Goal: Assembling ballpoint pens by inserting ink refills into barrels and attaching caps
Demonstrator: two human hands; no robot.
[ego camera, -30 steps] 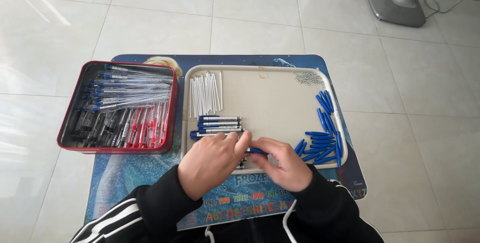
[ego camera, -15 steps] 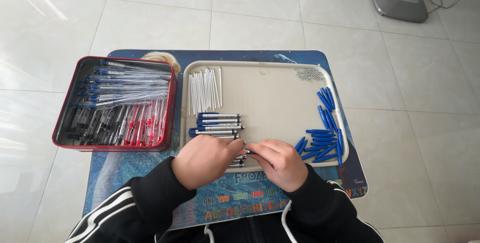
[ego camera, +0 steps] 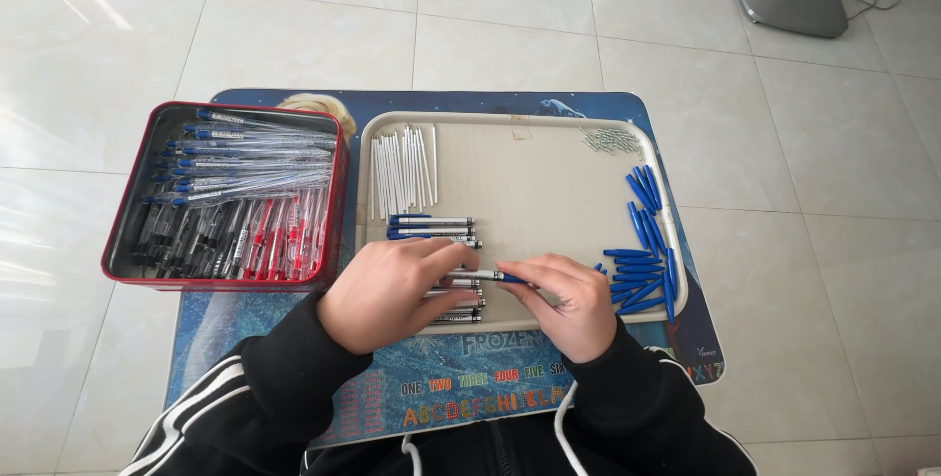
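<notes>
While both hands meet over the near edge of the beige tray (ego camera: 510, 123), I see my left hand (ego camera: 387, 290) and right hand (ego camera: 564, 301) each with a narrow grip on one pen (ego camera: 485, 275): light, stiff, slippery plastic, best pinched mid-barrel.

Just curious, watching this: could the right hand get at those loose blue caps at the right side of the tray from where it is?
Probably yes. The right hand sits just left of the blue caps, with only bare tray between them. But it is pinching a pen together with the left hand.
</notes>
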